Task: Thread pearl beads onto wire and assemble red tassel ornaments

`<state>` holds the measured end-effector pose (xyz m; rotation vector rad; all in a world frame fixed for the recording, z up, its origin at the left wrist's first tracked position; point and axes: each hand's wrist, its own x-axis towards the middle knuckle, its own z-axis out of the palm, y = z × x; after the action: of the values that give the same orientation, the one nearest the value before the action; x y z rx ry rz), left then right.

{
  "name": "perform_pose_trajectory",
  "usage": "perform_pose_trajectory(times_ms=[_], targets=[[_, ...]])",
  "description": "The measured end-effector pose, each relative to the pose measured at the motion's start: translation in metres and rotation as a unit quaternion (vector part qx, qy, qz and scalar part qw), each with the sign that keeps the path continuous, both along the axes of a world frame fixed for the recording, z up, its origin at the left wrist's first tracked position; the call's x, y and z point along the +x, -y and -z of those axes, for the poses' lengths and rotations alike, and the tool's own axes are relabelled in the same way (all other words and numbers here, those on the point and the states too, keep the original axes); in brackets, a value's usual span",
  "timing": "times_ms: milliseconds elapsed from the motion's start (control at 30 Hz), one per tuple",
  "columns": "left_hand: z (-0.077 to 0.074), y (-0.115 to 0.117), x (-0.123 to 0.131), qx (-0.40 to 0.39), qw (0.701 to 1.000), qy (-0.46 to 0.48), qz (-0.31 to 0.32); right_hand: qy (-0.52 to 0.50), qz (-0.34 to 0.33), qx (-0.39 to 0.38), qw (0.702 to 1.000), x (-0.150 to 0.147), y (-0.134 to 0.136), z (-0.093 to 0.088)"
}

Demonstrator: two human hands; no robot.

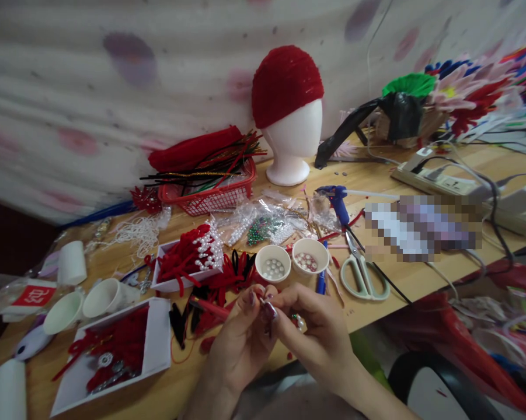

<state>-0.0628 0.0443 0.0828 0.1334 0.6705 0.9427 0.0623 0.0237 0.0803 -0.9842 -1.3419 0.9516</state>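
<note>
My left hand and my right hand meet low in the middle of the view, fingertips pinched together. Between them sits a small, shiny dark-red piece, mostly covered by the fingers, so its kind is unclear. A white pearl bead cluster with a bit of green shows beside my right fingers. Just beyond the hands stand two white cups, one with clear round beads and one with pinkish beads. A long red piece lies close to my left hand.
Pale-handled scissors and a blue glue gun lie to the right. White boxes of red fuzzy pieces stand left. Behind are a red basket and a foam head in a red cap. A power strip trails cables.
</note>
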Motion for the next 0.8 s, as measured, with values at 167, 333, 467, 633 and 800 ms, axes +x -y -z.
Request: perform_pose_trajectory(times_ms=[167, 333, 467, 633, 800], targets=[[0.0016, 0.0004, -0.0003, -0.014, 0.997, 0.069, 0.006, 0.008, 0.009, 0.002, 1.000, 0.0013, -0.0006, -0.0019], [0.0017, 0.0010, 0.0010, 0.009, 0.997, 0.071, 0.012, 0.002, 0.001, 0.003, 1.000, 0.0024, -0.0005, -0.0007], [0.0016, 0.0005, 0.0018, 0.027, 0.998, 0.060, 0.006, -0.001, -0.013, -0.003, 1.000, 0.0036, -0.0008, 0.0007], [0.0060, -0.0007, -0.0003, 0.089, 0.996, 0.012, -0.009, -0.040, -0.048, -0.061, 0.996, 0.0053, 0.0012, 0.0047], [0.0086, -0.0004, -0.0013, 0.139, 0.990, -0.009, -0.004, -0.078, -0.071, -0.123, 0.987, 0.0062, 0.0024, 0.0036]])
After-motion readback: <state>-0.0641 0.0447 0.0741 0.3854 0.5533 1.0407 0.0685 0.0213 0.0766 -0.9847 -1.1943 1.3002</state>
